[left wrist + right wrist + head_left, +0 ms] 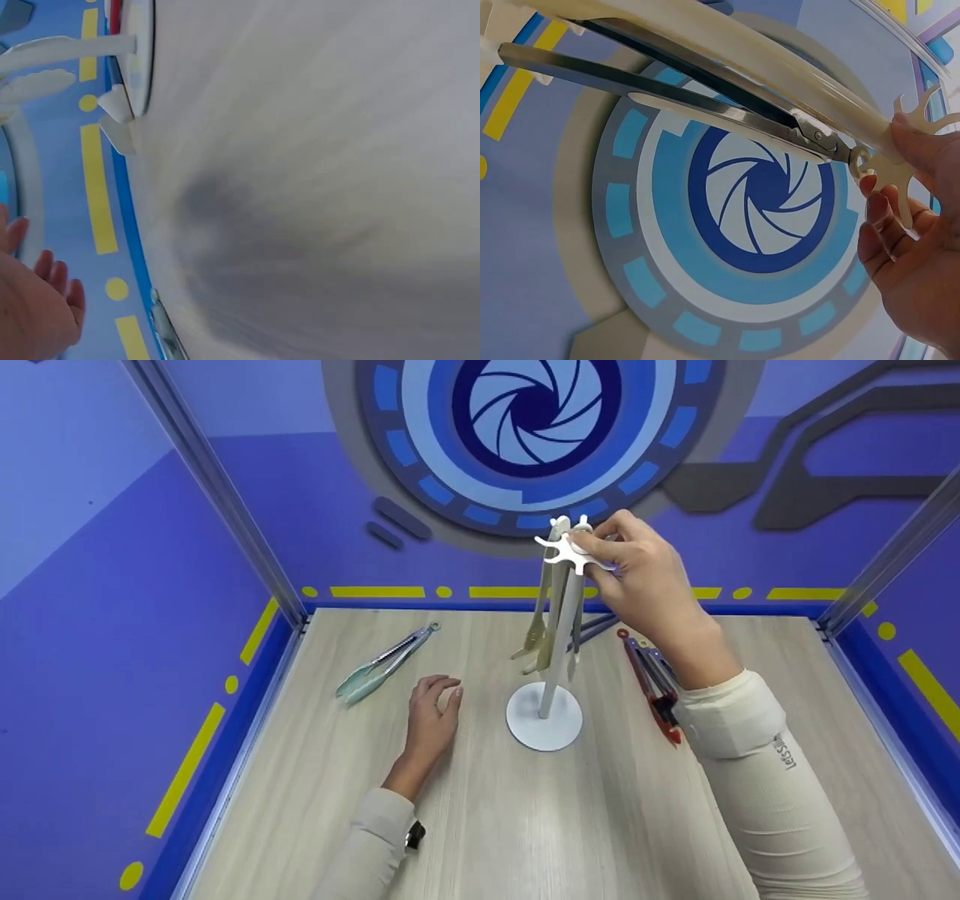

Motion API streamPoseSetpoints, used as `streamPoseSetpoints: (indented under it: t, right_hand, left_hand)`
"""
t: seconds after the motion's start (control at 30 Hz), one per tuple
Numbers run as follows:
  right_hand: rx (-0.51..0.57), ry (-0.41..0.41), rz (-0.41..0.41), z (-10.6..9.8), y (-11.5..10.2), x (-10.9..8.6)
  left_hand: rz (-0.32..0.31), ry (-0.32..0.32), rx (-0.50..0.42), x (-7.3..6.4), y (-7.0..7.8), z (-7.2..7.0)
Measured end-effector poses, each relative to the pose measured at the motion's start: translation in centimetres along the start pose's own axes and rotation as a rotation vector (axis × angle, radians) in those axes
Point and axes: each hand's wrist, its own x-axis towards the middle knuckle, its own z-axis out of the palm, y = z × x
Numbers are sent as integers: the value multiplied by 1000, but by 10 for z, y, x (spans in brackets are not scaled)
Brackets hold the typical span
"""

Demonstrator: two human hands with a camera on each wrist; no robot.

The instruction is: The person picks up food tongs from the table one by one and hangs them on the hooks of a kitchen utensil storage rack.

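Note:
A white utensil stand (559, 660) with a round base and a star of curved hooks at its top rises mid-table. My right hand (645, 570) holds the hooked top, its fingers curled about it. In the right wrist view, metal tongs (727, 112) hang by a ring at a hook, close to my fingertips (868, 184). Greenish-beige tongs (534, 634) also hang along the post in the head view. My left hand (435, 712) rests near the table, left of the base, its fingers loosely bent and holding nothing.
Teal tongs (386, 664) lie on the table (480, 825) at the left. Red tongs (651, 690) and other tongs lie at the right, partly behind my right wrist. Dark blue-grey handles (596, 628) show behind the stand. Blue panels (262, 510) wall in the table.

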Motion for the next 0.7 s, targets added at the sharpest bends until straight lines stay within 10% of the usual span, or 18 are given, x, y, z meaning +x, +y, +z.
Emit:
streamPoseSetpoints:
  t: [0.3,0.47,0.7]
  right_hand:
    - [35,27,19,3,0,-3]
    - [21,24,26,3,-2,-3]
    - [26,38,35,3,-3,-3]
  left_hand:
    - [-144,107,80,26,-52,-19]
    - [-104,138,231,45,-77,-30]
    - [-66,-8,509,72,-98,-51]
